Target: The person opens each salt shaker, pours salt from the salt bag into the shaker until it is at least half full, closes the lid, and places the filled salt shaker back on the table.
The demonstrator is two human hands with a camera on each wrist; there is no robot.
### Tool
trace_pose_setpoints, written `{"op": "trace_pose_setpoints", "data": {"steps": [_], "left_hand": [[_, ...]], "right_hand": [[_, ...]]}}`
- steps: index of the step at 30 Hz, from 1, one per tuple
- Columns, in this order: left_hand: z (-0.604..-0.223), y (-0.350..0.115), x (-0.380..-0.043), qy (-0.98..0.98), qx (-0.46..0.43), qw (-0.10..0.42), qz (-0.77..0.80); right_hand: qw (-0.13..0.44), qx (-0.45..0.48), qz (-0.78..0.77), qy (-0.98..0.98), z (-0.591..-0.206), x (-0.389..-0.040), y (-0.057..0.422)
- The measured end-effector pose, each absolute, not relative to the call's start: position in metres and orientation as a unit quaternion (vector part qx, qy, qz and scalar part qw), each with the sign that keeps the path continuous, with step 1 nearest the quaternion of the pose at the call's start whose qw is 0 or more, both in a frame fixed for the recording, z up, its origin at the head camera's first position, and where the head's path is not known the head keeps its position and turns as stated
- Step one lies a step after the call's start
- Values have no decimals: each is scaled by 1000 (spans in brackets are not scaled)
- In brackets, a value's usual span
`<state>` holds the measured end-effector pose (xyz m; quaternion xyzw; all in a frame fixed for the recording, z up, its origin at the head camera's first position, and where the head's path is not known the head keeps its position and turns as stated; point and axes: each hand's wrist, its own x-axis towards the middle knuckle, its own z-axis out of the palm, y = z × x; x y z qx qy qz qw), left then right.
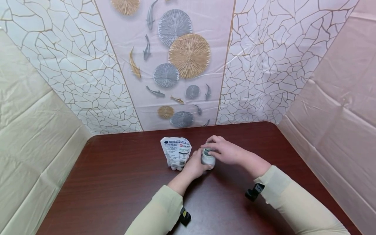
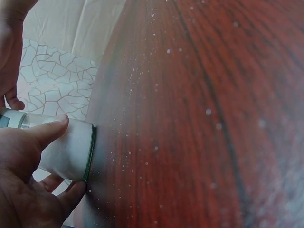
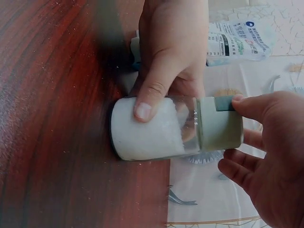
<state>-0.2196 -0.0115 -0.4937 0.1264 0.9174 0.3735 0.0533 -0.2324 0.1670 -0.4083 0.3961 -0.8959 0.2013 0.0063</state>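
Note:
A clear glass seasoning jar point(image 3: 147, 135), more than half full of white granules, stands upright on the table point(image 1: 117, 186). My left hand point(image 1: 195, 164) grips its lower body, with the thumb across the near side of the glass. On top is a pale green lid point(image 3: 221, 130) with a darker green part at one edge. The fingers of my right hand point(image 1: 226, 150) hold this lid from above, the thumb at the darker green part. Just left of my left hand stands a white printed pouch point(image 1: 176, 151), partly covered by that hand.
Small white specks point(image 2: 208, 112) lie scattered on the dark red wooden tabletop. A patterned cloth point(image 1: 182, 98) hangs behind the table's far edge, and plain beige cloth point(image 1: 35, 147) hangs at the sides.

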Motion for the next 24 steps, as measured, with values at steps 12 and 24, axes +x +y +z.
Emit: {"op": "trace_pose_setpoints", "data": {"steps": [12, 24], "left_hand": [[-492, -11, -220, 918, 125, 58, 373], [-492, -11, -219, 917, 128, 58, 374]], "right_hand": [[39, 366, 192, -910, -412, -230, 161], [50, 316, 190, -928, -413, -226, 154]]}}
